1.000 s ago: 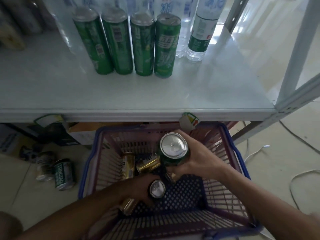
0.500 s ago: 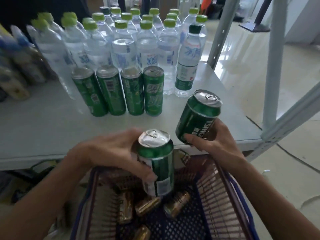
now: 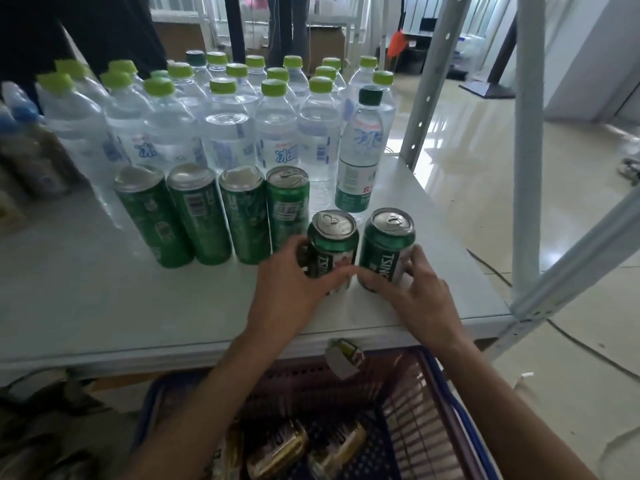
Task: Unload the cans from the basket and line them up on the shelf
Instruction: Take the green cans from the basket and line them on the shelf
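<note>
Two short green cans stand upright side by side on the white shelf, right of a row of several tall green cans. My left hand wraps the left short can. My right hand grips the right short can from its right side and front. Below the shelf edge sits the blue-rimmed basket, with several gold cans lying in its bottom.
Many clear water bottles with green caps fill the back of the shelf, one dark-capped bottle just behind the short cans. Grey shelf uprights rise at the right. A price tag hangs off the shelf front.
Both hands carried their green cans from above the basket forward onto the shelf, where the cans stand beside the tall row. The view has tilted up.
</note>
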### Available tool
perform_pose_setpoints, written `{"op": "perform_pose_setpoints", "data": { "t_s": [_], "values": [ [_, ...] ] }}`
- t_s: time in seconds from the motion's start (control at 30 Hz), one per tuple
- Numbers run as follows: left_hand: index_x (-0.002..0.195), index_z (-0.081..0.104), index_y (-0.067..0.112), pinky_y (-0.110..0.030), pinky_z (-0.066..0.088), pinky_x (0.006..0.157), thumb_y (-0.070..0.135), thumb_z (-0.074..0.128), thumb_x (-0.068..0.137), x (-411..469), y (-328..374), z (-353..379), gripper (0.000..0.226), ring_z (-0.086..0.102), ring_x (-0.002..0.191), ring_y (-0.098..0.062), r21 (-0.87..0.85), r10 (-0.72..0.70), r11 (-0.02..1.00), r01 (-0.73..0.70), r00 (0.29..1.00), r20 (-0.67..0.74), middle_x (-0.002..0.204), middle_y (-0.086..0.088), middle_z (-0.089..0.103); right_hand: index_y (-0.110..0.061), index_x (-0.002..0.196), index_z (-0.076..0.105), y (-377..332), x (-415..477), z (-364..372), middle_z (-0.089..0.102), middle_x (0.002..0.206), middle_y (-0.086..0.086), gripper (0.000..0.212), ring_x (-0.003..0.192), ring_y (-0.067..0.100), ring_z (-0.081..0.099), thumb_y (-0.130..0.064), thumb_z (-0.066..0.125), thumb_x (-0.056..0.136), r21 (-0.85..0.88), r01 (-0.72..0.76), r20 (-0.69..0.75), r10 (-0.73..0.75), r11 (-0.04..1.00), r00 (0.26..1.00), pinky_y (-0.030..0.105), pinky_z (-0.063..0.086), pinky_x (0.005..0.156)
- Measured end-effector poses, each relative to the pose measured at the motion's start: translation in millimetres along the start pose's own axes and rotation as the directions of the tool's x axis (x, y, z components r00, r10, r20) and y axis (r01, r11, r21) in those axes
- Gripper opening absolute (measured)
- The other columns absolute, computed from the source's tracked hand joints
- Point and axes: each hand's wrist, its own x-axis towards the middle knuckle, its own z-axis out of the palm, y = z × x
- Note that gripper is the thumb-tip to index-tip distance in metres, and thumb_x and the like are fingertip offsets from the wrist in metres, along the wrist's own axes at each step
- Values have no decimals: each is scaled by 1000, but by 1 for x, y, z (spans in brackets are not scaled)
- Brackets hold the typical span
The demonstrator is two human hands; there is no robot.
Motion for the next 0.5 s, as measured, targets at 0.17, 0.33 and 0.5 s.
{"op": "perform_pose_setpoints", "data": {
  "t_s": [0.17, 0.33, 0.5],
  "values": [
    [116, 64, 23, -27, 55, 83, 68, 69, 75, -4, -8, 13, 61, 66, 99, -10, 215, 151, 967, -138, 987, -47, 110, 5, 70, -27, 118, 61, 5, 5, -4, 68, 116, -6, 68, 109, 18, 63, -72, 74, 68, -40, 14, 1, -14, 999, 1000, 38, 51, 89],
    [107, 53, 19, -31, 52, 63, 76, 62, 74, -9, -17, 8, 66, 60, 78, -18, 427, 149, 898, -108, 987, -62, 93, 2, 57, -43, 94, 64, 3, 14, -9, 67, 96, -8, 48, 77, 5, 60, -68, 83, 58, -39, -12, 25, 13, 999, 1000, 22, 40, 63],
    [79, 44, 19, -22, 33, 51, 57, 68, 84, 6, -19, 17, 45, 44, 57, -5, 354, 200, 919, -173, 979, -40, 66, 10, 45, -25, 126, 65, 5, 25, -4, 70, 104, -19, 73, 78, -1, 69, -57, 87, 64, -21, -5, -35, 4, 1000, 999, 17, 52, 64]
  ]
}}
